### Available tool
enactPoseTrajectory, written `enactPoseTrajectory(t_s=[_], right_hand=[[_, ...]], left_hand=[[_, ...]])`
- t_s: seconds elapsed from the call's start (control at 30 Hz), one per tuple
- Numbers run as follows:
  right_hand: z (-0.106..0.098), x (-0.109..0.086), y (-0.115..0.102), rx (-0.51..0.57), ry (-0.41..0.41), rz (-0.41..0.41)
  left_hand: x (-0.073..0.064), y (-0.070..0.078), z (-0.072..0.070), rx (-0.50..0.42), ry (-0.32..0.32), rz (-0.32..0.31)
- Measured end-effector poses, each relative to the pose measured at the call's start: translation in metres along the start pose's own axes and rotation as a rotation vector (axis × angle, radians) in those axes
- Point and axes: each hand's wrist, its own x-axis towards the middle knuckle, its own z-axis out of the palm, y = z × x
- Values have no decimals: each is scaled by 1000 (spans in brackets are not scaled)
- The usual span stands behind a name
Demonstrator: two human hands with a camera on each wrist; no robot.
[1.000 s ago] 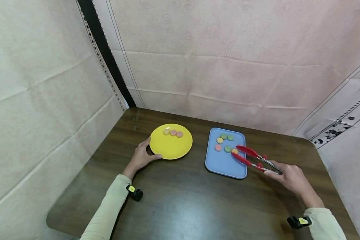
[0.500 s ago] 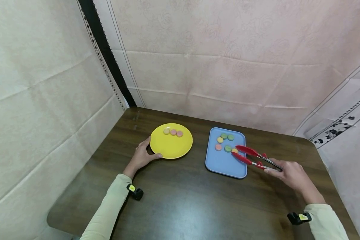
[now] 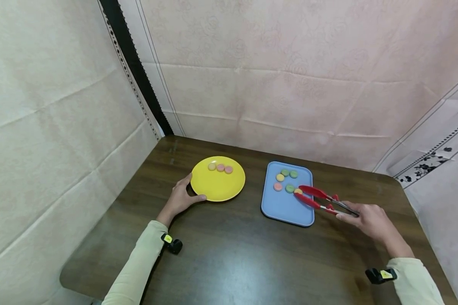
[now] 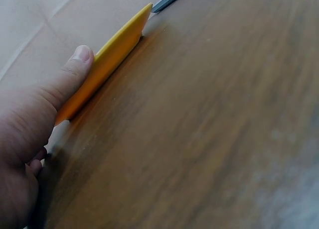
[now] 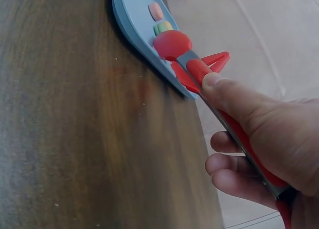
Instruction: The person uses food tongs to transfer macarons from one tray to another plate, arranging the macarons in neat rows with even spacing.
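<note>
The red tongs (image 3: 316, 192) reach into the blue tray (image 3: 286, 215) from its 3 o'clock side, heads spread, with an orange-yellow disc (image 3: 297, 191) between their tips; whether the tips touch it I cannot tell. The right hand (image 3: 373, 222) holds the tongs' handles, thumb along one arm and fingers curled round the other. A green disc (image 3: 289, 188) lies just beside the orange-yellow one, near the tray's middle. A pink disc (image 3: 277, 187) sits at 10 o'clock, a yellow disc (image 3: 280, 178) at 11, and a pair of green discs (image 3: 293, 174) around 12. The tray's blue floor shows from 4 to 8 o'clock.

At the tray's 9 o'clock, across a strip of counter (image 3: 229, 250), stands the yellow plate (image 3: 218, 186). A row of one pale yellow disc (image 3: 212, 166) and two pink discs (image 3: 228, 169) runs along its 12 o'clock side. The left hand (image 3: 179, 200) grips the plate's rim, fingertips at 9 o'clock and thumb at 7.

Both containers stand near the counter's far edge, backed by patterned cloth (image 3: 271, 76). A wide stretch of counter opens at 6 o'clock.
</note>
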Motion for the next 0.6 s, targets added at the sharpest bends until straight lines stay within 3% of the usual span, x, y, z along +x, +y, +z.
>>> enactPoseTrajectory(t_s=[0.3, 0.6], right_hand=[[5, 1, 1, 75, 76, 24], [6, 31, -34, 117, 187, -88]], left_hand=[[0, 2, 0, -8, 3, 1], [0, 0, 0, -10, -1, -3]])
